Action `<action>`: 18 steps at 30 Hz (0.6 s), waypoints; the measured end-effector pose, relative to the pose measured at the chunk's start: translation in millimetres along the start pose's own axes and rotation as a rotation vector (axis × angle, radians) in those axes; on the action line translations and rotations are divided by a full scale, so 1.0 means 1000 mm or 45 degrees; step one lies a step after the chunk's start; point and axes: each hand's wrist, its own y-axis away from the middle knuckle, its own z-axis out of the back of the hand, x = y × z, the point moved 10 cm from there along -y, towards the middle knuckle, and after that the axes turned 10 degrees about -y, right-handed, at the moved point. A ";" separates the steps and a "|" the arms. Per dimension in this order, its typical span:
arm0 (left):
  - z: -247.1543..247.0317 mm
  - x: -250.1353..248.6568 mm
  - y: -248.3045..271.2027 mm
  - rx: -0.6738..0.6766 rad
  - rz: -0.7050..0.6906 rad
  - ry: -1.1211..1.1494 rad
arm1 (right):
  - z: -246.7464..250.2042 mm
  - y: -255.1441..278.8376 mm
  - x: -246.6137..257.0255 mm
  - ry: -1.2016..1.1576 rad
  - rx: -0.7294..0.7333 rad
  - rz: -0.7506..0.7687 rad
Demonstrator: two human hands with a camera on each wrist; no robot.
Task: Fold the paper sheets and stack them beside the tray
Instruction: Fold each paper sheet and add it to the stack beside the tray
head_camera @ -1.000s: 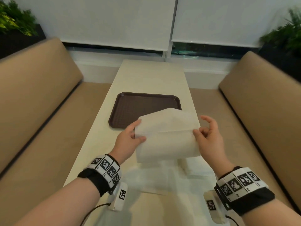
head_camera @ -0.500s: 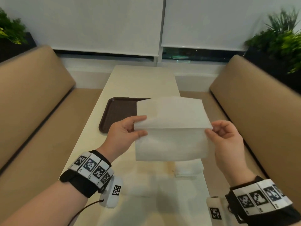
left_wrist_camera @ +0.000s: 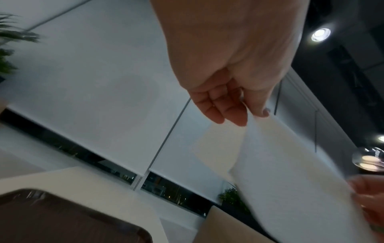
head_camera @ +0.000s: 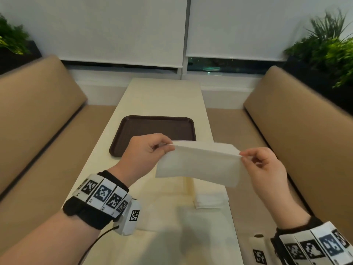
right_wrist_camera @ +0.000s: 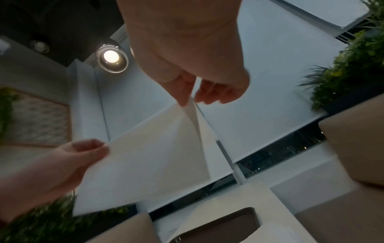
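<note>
- The white paper sheet (head_camera: 198, 163) is held in the air above the near half of the long cream table (head_camera: 162, 96), just in front of the near edge of the dark brown plastic tray (head_camera: 133, 129).
- The left hand (head_camera: 145, 152) pinches the sheet's upper left corner between thumb and fingers; the right hand (head_camera: 261, 165) pinches the upper right corner the same way. Neither hand is free.
- Change noted: half a second ago the rear half of the sheet stood up above the crease; it now lies back behind the front half, so the sheet hangs doubled, crease uppermost between the two hands.
- The wrist views show the two layers parted below the pinch, so the fold is closed but not yet pressed flat.
- A small pile of folded white sheets (head_camera: 210, 201) lies near the table's right edge, below the held sheet and on the near side of the tray.
- Flat pale sheets (head_camera: 162, 217) lie at the near end of the table; their number cannot be told.
- Judgement: the first fold of this sheet is made; a further fold or placement on the pile remains, and more sheets appear to await handling.
</note>
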 end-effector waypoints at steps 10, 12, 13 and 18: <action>-0.056 -0.078 -0.008 0.247 -0.727 -0.537 | -0.104 0.044 0.006 0.290 0.538 0.136; -0.055 -0.047 -0.023 0.175 -0.280 -0.202 | -0.086 0.033 -0.018 0.062 0.407 -0.073; -0.067 -0.020 -0.023 0.243 0.063 0.022 | -0.075 0.026 -0.031 -0.030 0.305 -0.153; -0.174 0.045 0.025 0.584 0.997 0.890 | -0.068 -0.018 -0.085 -0.081 0.156 -0.360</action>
